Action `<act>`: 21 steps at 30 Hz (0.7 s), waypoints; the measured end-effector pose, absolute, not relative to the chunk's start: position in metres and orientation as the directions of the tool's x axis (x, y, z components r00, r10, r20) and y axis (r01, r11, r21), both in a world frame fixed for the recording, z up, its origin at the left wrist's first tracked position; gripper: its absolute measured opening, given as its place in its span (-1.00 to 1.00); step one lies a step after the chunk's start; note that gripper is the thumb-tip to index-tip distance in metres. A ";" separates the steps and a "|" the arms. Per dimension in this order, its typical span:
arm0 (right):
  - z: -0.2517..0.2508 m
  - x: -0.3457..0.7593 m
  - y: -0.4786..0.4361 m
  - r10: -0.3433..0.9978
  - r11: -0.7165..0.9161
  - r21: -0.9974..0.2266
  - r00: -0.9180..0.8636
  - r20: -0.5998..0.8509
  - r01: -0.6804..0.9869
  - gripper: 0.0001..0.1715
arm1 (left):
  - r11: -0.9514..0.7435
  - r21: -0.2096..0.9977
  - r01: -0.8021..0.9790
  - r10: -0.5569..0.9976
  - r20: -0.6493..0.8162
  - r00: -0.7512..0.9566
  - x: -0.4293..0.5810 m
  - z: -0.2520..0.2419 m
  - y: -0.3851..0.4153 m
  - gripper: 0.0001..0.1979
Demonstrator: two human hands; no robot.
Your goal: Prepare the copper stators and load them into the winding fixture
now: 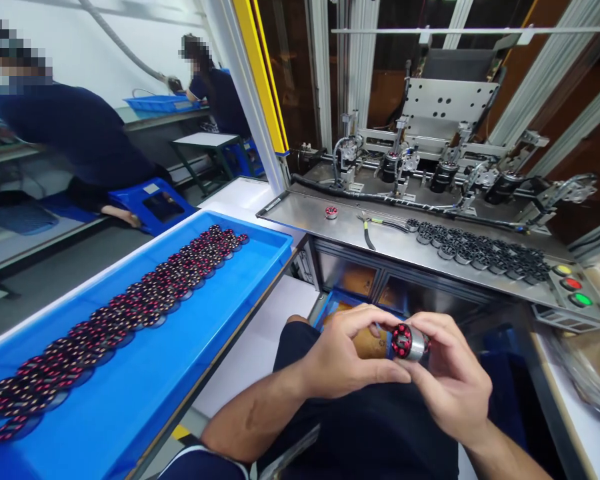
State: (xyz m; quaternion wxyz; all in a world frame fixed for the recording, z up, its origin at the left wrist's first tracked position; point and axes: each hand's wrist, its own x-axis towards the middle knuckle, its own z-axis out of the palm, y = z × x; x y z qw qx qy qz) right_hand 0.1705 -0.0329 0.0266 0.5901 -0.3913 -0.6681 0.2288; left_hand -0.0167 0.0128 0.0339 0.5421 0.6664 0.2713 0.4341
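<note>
Above the lap [375, 427], the left hand [343, 353] and right hand [453, 377] share a silver cylinder [417, 344] with a red-and-black end, fingertips of both closed on it. At left, a long blue tray [215, 320] bears overlapping red-and-black discs [130, 308]. Farther, on a metal ledge [303, 205], a small red part [331, 213] sits left of pliers [366, 233], black rings [480, 252] right. Beyond stands a machine [447, 100].

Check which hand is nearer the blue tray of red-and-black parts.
Left. The left hand is just right of the blue tray; the right hand is farther right, on the far side of the red-and-silver part.
</note>
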 end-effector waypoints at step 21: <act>0.058 0.183 -0.041 0.905 0.422 -0.865 -0.069 0.420 0.273 -0.87 | -0.133 0.887 -0.443 0.822 0.349 0.451 -0.002 0.027 0.006 -0.55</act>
